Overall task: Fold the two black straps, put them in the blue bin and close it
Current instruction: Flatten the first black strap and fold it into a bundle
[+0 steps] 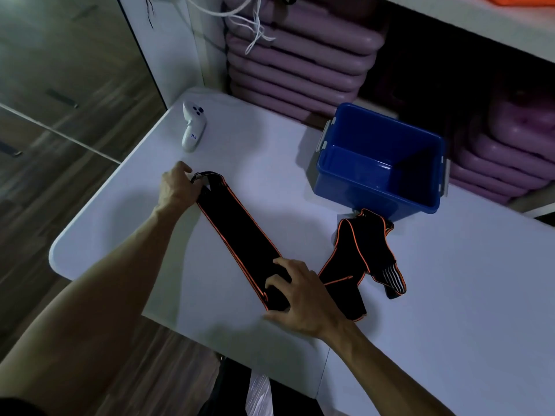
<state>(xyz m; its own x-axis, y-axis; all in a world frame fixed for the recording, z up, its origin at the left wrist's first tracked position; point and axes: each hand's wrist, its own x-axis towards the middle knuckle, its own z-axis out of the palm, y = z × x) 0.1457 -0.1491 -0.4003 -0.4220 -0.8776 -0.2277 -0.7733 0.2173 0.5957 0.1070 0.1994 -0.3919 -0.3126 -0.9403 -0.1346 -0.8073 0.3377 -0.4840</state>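
White tabletop (420, 295) is carrying everything: I'm pinning one black strap (240, 235) flat, left hand (177, 187) gripping its far end, right hand (300, 298) fingers spread; second strap (360, 253) is lying crumpled beside the open blue bin (375, 187), purple lids (300, 70) stacked behind.

The long flat fabric strap (240, 235) is black with a thin orange line along each edge, and the crumpled fabric strap (360, 250) beside it is the same black with orange piping, plus a patch of white stripes at one end. The open plastic bin (375, 187) is deep blue with pale grey latches, on a white bench (270, 139). The small handheld controller (193, 127) is white with dark buttons, and the stacked plastic lids (300, 64) behind are dull purple.
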